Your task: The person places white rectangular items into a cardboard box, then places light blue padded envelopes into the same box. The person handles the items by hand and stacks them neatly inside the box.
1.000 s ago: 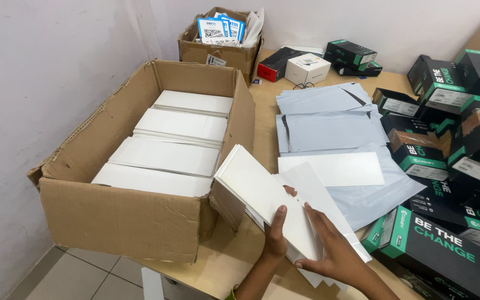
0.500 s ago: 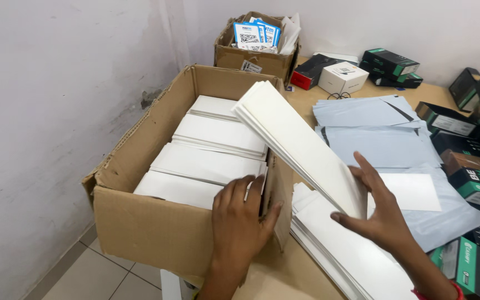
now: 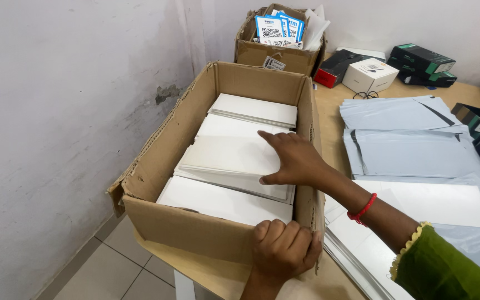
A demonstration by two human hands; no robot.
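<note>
A large open cardboard box [image 3: 156, 172] stands at the table's left edge, filled with stacks of flat white cards. My right hand [image 3: 291, 159], with a red thread bracelet and a green sleeve, reaches into the box. It lies flat, fingers spread, on a tilted stack of white cards [image 3: 229, 161], thumb along the stack's near edge. My left hand [image 3: 282, 250] grips the box's near right corner from outside, fingers curled over the rim. Another stack of white cards [image 3: 362, 255] lies on the table just right of the box.
Grey plastic mailer bags [image 3: 406, 130] cover the table on the right, with a white sheet [image 3: 445, 203] on top. A smaller cardboard box of blue-and-white cards [image 3: 276, 39] stands behind, beside a white carton [image 3: 370, 75] and black-and-green boxes [image 3: 423, 60]. A wall and tiled floor [image 3: 101, 272] lie left.
My right hand has carried the stack of white cards from above the table into the box and laid it on the others. My left hand has dropped to the box's corner.
</note>
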